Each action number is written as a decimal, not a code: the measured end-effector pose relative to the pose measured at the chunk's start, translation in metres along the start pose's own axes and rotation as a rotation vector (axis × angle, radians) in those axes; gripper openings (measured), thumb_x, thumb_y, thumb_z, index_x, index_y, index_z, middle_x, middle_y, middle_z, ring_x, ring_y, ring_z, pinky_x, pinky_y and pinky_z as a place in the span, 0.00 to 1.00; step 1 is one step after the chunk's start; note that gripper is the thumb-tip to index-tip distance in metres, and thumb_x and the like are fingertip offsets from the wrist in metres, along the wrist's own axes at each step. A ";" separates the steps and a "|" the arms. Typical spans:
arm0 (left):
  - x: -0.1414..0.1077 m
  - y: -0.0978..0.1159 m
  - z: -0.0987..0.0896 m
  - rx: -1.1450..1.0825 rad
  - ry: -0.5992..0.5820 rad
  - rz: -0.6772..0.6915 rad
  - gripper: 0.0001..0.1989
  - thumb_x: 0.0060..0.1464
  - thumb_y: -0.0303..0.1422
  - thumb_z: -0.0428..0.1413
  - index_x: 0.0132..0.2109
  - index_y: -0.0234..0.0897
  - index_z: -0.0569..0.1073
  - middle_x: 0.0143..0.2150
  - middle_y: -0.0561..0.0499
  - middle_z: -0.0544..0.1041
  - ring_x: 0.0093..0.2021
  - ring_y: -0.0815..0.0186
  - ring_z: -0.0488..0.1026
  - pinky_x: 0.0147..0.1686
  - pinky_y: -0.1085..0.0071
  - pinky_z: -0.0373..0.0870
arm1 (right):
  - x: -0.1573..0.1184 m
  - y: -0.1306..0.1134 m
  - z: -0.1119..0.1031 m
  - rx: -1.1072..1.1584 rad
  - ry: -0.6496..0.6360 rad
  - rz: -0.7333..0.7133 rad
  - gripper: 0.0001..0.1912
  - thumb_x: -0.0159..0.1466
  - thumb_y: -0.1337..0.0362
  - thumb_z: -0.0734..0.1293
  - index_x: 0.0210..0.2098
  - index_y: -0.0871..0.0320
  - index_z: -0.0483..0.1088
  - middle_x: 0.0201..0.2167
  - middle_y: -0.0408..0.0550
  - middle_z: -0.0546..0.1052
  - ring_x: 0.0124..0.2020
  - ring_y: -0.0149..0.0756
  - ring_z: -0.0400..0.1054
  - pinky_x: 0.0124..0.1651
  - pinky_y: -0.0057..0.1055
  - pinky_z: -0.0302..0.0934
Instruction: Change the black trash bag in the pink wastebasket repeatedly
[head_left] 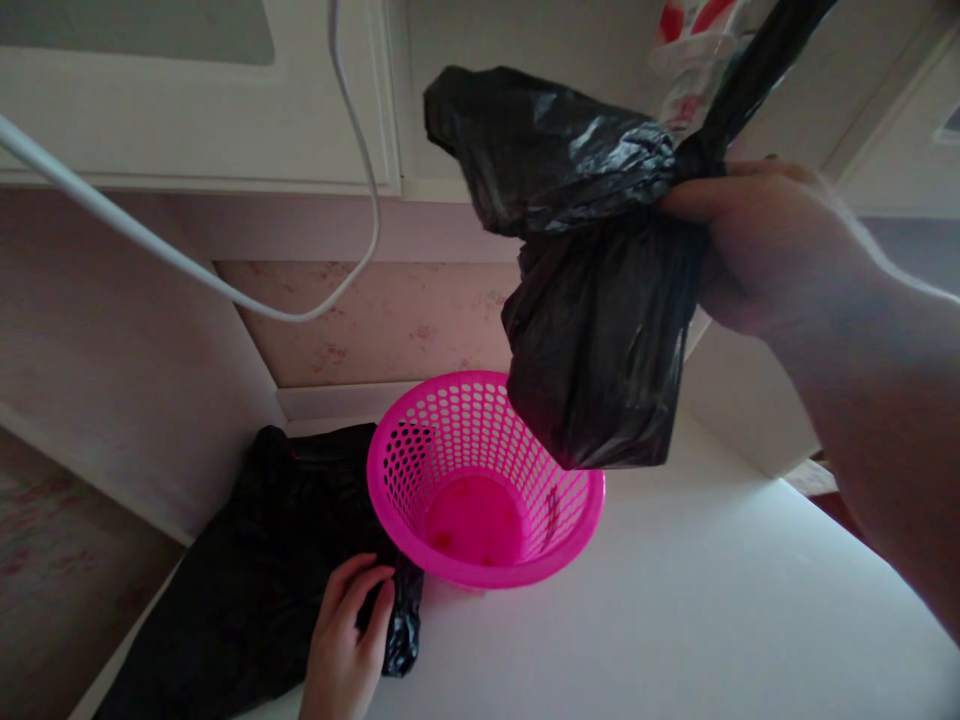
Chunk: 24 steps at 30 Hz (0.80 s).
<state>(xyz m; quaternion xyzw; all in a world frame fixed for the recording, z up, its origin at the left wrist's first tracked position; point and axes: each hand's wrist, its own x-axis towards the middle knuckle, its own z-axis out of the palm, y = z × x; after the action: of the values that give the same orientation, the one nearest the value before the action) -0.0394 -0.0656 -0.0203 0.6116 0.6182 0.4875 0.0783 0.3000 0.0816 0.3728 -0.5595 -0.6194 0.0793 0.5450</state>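
Holding bulging black bag [600, 345], contents hidden

I see a white counter [660, 600] in front of me. Behind it is a pink wall [405, 310] with little flowers. Up high there is a white cupboard [187, 130] with a gray pane [142, 30] in its door. On my left is a plain side board [112, 330]. The light is soft and a bit dim.
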 end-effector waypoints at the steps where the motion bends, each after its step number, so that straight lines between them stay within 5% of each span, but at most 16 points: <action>1: 0.000 -0.001 -0.001 0.001 0.005 0.001 0.15 0.61 0.46 0.57 0.40 0.43 0.84 0.46 0.44 0.80 0.46 0.54 0.81 0.48 0.58 0.82 | -0.004 -0.004 0.009 0.113 -0.059 0.024 0.20 0.73 0.69 0.59 0.58 0.72 0.73 0.40 0.52 0.84 0.43 0.37 0.80 0.43 0.31 0.68; 5: -0.002 -0.007 -0.004 0.013 0.007 0.003 0.15 0.61 0.46 0.57 0.39 0.43 0.84 0.45 0.44 0.81 0.44 0.54 0.82 0.46 0.57 0.82 | -0.029 -0.011 0.039 0.436 -0.255 0.113 0.14 0.64 0.76 0.68 0.49 0.73 0.77 0.33 0.49 0.83 0.40 0.42 0.81 0.46 0.39 0.73; 10: -0.006 -0.012 -0.005 0.016 -0.007 -0.013 0.15 0.60 0.46 0.56 0.39 0.43 0.84 0.44 0.44 0.81 0.44 0.54 0.82 0.47 0.56 0.82 | -0.055 0.009 0.065 0.381 -0.382 0.127 0.07 0.58 0.71 0.72 0.38 0.63 0.79 0.28 0.44 0.82 0.34 0.41 0.80 0.41 0.37 0.76; 17: -0.007 -0.011 -0.004 0.021 -0.029 -0.024 0.14 0.60 0.45 0.56 0.39 0.43 0.84 0.44 0.44 0.82 0.44 0.53 0.82 0.48 0.55 0.82 | -0.096 0.034 0.075 0.091 -0.442 0.005 0.12 0.58 0.59 0.74 0.37 0.60 0.77 0.33 0.47 0.83 0.37 0.44 0.78 0.36 0.32 0.68; 24: 0.003 -0.003 -0.009 0.008 -0.039 0.001 0.14 0.59 0.44 0.57 0.38 0.44 0.84 0.41 0.46 0.83 0.42 0.54 0.83 0.45 0.58 0.82 | -0.136 0.039 0.077 0.007 -0.559 0.014 0.09 0.60 0.63 0.71 0.40 0.56 0.78 0.37 0.46 0.84 0.41 0.44 0.78 0.39 0.31 0.64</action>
<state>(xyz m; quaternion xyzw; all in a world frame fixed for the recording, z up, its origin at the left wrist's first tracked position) -0.0490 -0.0668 -0.0162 0.6214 0.6183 0.4732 0.0875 0.2344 0.0289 0.2348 -0.5184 -0.7416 0.2364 0.3541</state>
